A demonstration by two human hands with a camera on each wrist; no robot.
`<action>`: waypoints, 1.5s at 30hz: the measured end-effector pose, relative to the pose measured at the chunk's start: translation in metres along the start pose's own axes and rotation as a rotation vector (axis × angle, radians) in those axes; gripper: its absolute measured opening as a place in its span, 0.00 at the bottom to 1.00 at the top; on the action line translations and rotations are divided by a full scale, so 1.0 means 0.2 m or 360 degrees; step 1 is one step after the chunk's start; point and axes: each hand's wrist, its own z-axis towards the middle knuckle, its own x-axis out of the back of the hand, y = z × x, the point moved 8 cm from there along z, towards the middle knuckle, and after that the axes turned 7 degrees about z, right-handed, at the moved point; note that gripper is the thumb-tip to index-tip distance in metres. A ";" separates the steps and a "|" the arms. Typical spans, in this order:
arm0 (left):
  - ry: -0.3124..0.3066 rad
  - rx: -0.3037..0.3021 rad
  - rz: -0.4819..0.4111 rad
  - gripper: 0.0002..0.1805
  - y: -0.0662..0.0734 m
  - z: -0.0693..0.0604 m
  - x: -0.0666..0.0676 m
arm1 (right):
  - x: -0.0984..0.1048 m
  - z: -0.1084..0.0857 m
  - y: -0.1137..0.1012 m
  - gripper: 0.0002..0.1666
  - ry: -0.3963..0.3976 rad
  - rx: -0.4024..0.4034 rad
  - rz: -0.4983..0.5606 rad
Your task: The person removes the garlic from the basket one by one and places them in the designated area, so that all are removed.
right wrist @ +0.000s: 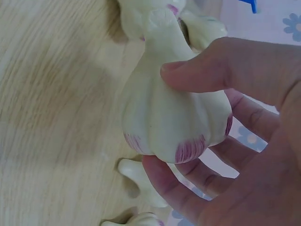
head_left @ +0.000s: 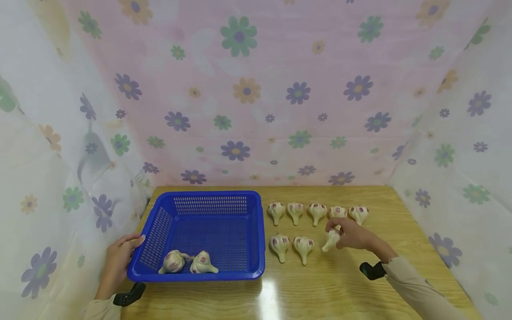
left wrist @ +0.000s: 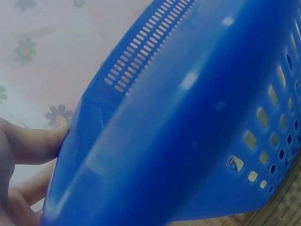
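A blue basket (head_left: 196, 278) stands at the left of the table, two garlic bulbs (head_left: 174, 262) lying inside near its front wall. My left hand (head_left: 120, 258) grips the left rim, its thumb on top; in the left wrist view the fingers (left wrist: 35, 186) are at the basket's edge (left wrist: 141, 155). On the right, my right hand (head_left: 352, 234) holds a garlic bulb (head_left: 331, 240) between thumb and fingers, its stem pointing toward the front. The right wrist view shows that bulb (right wrist: 174, 113) with the thumb across it and fingertips under its purple-streaked base.
Five bulbs (head_left: 295, 213) form a back row right of the basket, the fourth partly behind my right hand. Two more bulbs (head_left: 304, 249) lie in a front row beside the held one. Flowered cloth (head_left: 236, 151) encloses the wooden table (head_left: 312, 293) at the back and sides.
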 end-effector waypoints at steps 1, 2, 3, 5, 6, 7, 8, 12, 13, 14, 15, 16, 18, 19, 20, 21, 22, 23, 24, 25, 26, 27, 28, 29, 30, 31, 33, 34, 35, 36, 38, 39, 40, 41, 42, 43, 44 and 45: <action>0.0000 -0.0001 0.0000 0.25 0.00 0.00 0.00 | -0.01 0.00 0.01 0.24 -0.0005 0.0001 0.0012; -0.0002 -0.0005 0.0003 0.25 0.00 0.00 0.00 | -0.01 0.00 0.02 0.24 -0.0011 -0.0003 0.0033; -0.0007 -0.0010 0.0008 0.26 -0.01 0.00 0.00 | -0.02 0.00 0.03 0.25 -0.0014 -0.0010 0.0047; -0.0001 -0.0011 0.0024 0.28 -0.01 0.00 0.00 | -0.02 0.00 0.05 0.25 -0.0013 -0.0023 0.0054; 0.0001 -0.0014 0.0029 0.28 -0.01 0.00 0.00 | -0.03 0.00 0.05 0.25 -0.0013 -0.0025 0.0058; 0.0002 -0.0019 0.0036 0.28 -0.01 0.00 0.00 | -0.03 0.01 0.06 0.25 -0.0009 -0.0025 0.0058; 0.0001 -0.0023 0.0044 0.28 -0.01 0.00 0.00 | -0.04 0.01 0.07 0.26 -0.0008 -0.0028 0.0054; -0.0007 -0.0036 0.0037 0.28 0.00 0.00 0.00 | -0.08 0.03 0.12 0.26 -0.0011 -0.0025 0.0021; -0.0011 -0.0041 0.0029 0.28 0.00 0.00 0.00 | -0.09 0.04 0.13 0.26 -0.0015 -0.0025 0.0003; -0.0012 -0.0046 0.0019 0.28 0.00 0.00 0.00 | -0.11 0.04 0.13 0.26 -0.0017 -0.0015 -0.0028; -0.0016 -0.0051 0.0008 0.28 0.00 0.00 0.00 | -0.12 0.05 0.14 0.26 -0.0021 -0.0016 -0.0050; -0.0022 -0.0056 0.0002 0.28 0.00 0.00 0.00 | -0.13 0.05 0.15 0.26 -0.0028 -0.0012 -0.0079; -0.0022 -0.0057 -0.0005 0.26 0.00 0.01 -0.01 | -0.16 0.06 0.16 0.27 -0.0023 0.0001 -0.0164; -0.0010 -0.0058 -0.0009 0.25 0.01 0.01 -0.01 | -0.17 0.07 0.16 0.27 -0.0024 0.0007 -0.0192; -0.0002 -0.0059 -0.0010 0.23 0.01 0.01 0.00 | -0.17 0.07 0.16 0.27 -0.0019 0.0022 -0.0222; 0.0007 -0.0059 -0.0012 0.22 0.01 0.01 0.00 | -0.18 0.08 0.15 0.27 -0.0015 0.0023 -0.0243; 0.0015 -0.0061 -0.0015 0.20 0.01 0.01 0.00 | -0.18 0.09 0.15 0.27 -0.0003 0.0037 -0.0275; 0.0022 -0.0061 -0.0016 0.19 0.01 0.01 0.01 | -0.18 0.09 0.15 0.27 0.0012 0.0046 -0.0301; 0.0024 -0.0059 -0.0019 0.19 0.01 0.01 0.01 | -0.18 0.10 0.14 0.28 0.0030 0.0054 -0.0332; 0.0024 -0.0059 -0.0017 0.19 0.01 0.00 0.01 | -0.18 0.10 0.14 0.28 0.0051 0.0054 -0.0363; 0.0016 -0.0058 -0.0016 0.20 0.01 0.00 0.01 | -0.18 0.10 0.14 0.28 0.0076 0.0064 -0.0404; 0.0012 -0.0057 -0.0014 0.21 0.01 0.00 0.01 | -0.18 0.10 0.14 0.28 0.0100 0.0057 -0.0440; 0.0004 -0.0057 -0.0014 0.22 0.01 0.00 0.00 | -0.18 0.10 0.14 0.28 0.0122 0.0060 -0.0477; 0.0000 -0.0056 -0.0013 0.23 0.01 0.00 0.00 | -0.18 0.10 0.14 0.28 0.0144 0.0079 -0.0519; -0.0004 -0.0056 -0.0015 0.23 0.01 0.00 0.00 | -0.17 0.10 0.14 0.28 0.0160 0.0083 -0.0547; -0.0002 -0.0058 -0.0015 0.23 0.01 -0.01 0.00 | -0.17 0.10 0.14 0.28 0.0174 0.0086 -0.0566; 0.0002 -0.0061 -0.0020 0.22 0.02 -0.01 0.00 | -0.18 0.09 0.13 0.29 0.0185 0.0086 -0.0588; 0.0004 -0.0059 -0.0024 0.22 0.02 -0.01 0.00 | -0.18 0.09 0.13 0.29 0.0187 0.0088 -0.0592; 0.0005 -0.0057 -0.0024 0.22 0.02 -0.01 0.00 | -0.18 0.09 0.13 0.30 0.0187 0.0080 -0.0592; 0.0008 -0.0055 -0.0025 0.22 0.02 -0.01 0.00 | -0.18 0.08 0.14 0.30 0.0179 0.0052 -0.0571; 0.0006 -0.0048 -0.0027 0.22 0.02 -0.01 0.00 | -0.17 0.08 0.15 0.31 0.0161 0.0020 -0.0544; 0.0005 -0.0043 -0.0027 0.23 0.01 -0.01 0.00 | -0.17 0.08 0.15 0.32 0.0152 0.0005 -0.0524; 0.0005 -0.0039 -0.0027 0.24 0.01 -0.01 -0.01 | -0.17 0.08 0.15 0.32 0.0142 0.0000 -0.0503; 0.0003 -0.0034 -0.0024 0.24 0.01 -0.01 -0.01 | -0.16 0.07 0.15 0.32 0.0130 -0.0007 -0.0485; 0.0006 -0.0029 -0.0024 0.25 0.01 -0.01 -0.01 | -0.16 0.07 0.15 0.32 0.0119 -0.0007 -0.0470; 0.0006 -0.0026 -0.0025 0.25 0.01 -0.01 -0.01 | -0.16 0.07 0.15 0.32 0.0114 0.0001 -0.0464; 0.0008 -0.0024 -0.0027 0.25 0.01 -0.01 -0.01 | -0.16 0.07 0.14 0.32 0.0108 0.0009 -0.0456; 0.0010 -0.0024 -0.0026 0.25 0.01 -0.01 0.00 | -0.15 0.07 0.14 0.32 0.0108 0.0013 -0.0447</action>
